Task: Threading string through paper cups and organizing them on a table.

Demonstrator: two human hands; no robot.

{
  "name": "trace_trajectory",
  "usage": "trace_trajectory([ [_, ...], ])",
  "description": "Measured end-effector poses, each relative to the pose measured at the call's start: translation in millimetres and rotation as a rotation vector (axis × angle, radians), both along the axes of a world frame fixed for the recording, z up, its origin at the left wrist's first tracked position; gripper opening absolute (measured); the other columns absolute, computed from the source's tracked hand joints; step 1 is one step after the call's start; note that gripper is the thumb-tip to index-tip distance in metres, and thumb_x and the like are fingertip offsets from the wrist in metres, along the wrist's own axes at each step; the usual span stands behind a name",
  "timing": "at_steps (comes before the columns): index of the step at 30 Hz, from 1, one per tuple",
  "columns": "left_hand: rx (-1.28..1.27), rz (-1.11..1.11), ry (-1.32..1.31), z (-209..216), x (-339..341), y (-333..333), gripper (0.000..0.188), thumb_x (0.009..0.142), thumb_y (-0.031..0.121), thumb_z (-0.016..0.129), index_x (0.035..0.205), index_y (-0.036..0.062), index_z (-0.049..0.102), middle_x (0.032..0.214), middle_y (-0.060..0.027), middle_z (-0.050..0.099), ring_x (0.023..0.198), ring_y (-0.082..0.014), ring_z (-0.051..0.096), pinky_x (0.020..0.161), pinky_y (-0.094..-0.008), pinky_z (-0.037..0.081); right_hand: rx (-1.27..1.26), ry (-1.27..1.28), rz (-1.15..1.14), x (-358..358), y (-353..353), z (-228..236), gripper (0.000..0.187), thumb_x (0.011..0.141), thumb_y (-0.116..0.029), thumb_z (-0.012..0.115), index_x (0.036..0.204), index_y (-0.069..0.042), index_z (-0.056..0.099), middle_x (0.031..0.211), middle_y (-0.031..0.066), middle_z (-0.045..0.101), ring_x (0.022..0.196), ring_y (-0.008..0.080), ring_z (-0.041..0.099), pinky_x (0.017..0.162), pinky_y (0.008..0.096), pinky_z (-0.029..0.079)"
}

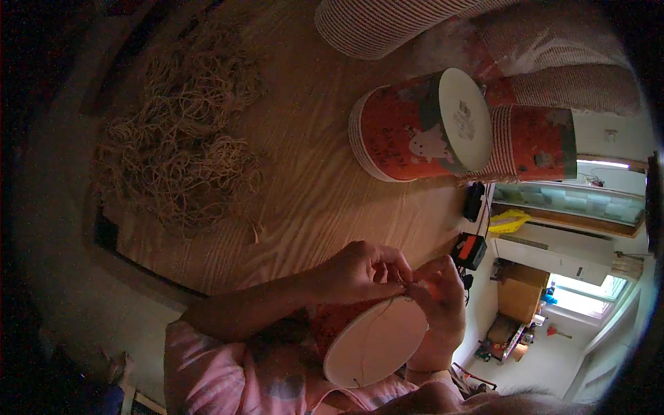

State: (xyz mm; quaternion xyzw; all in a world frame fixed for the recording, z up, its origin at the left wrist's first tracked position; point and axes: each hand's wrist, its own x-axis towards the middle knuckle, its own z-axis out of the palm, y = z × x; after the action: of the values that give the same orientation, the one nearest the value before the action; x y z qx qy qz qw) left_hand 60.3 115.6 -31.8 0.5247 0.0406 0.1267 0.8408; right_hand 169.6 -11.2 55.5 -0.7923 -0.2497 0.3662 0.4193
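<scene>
An orange paper bucket (pixel 373 339) leans against me, its pale round face turned up. A thin cord (pixel 366 339) runs across that face, from near my fingers to the opposite edge. At the rim, my left hand (pixel 366 273) pinches the cord's end between thumb and fingers. Close beside it, my right hand (pixel 443 304) has its fingers closed at the same spot on the rim. The fingers hide just how the cord meets the rim. Beyond my left forearm, a tangled heap of tan cords (pixel 187 145) lies on the wooden table (pixel 297 187).
An orange bucket with a ghost print (pixel 415 128) lies on the table, beside a nested stack of buckets (pixel 539 142). More stacked buckets (pixel 387 24), some in clear plastic wrap, are at the far side. Small black boxes (pixel 470 250) and cables are at right. A window (pixel 584 294) stands beyond.
</scene>
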Motion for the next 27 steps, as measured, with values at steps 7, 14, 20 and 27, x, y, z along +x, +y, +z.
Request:
trace_trajectory([
  [7,-0.001,-0.017,-0.005,-8,3,-2,0.016,0.075,0.019,0.065,0.082,0.0055,0.061,0.068,0.0007,0.058,0.059,-0.0068,0.05,0.053,-0.0241,0.042,0.021,0.101,-0.035,0,3,3,0.024,0.066,0.005,0.067,0.085,-0.001,0.054,0.083,0.0054,0.054,0.082,0.0159,0.056,0.074,0.0269,0.044],
  [14,-0.035,-0.045,0.01,-8,1,0,0.016,0.074,0.019,0.066,0.079,0.004,0.061,0.069,-0.0016,0.06,0.062,-0.0088,0.053,0.057,-0.0257,0.044,-0.021,-0.009,0.039,1,3,5,0.024,0.066,0.006,0.067,0.085,0.0,0.053,0.083,0.0059,0.054,0.082,0.017,0.057,0.074,0.0267,0.045],
  [20,-0.014,-0.054,0.164,5,-3,11,0.019,0.074,0.019,0.069,0.08,0.0028,0.062,0.073,-0.0034,0.063,0.068,-0.0093,0.057,0.064,-0.0258,0.047,-0.025,0.059,0.006,3,4,8,0.028,0.067,0.009,0.066,0.088,0.0,0.051,0.082,0.0059,0.055,0.08,0.0165,0.058,0.074,0.0262,0.046],
  [27,-0.278,-0.103,0.089,-8,1,8,0.015,0.078,0.013,0.066,0.085,-0.0001,0.063,0.078,-0.0048,0.064,0.073,-0.0092,0.058,0.07,-0.0254,0.047,-0.017,-0.016,0.103,3,16,9,0.023,0.066,0.004,0.068,0.082,-0.001,0.053,0.08,0.0045,0.055,0.075,0.0134,0.055,0.071,0.0246,0.044],
])
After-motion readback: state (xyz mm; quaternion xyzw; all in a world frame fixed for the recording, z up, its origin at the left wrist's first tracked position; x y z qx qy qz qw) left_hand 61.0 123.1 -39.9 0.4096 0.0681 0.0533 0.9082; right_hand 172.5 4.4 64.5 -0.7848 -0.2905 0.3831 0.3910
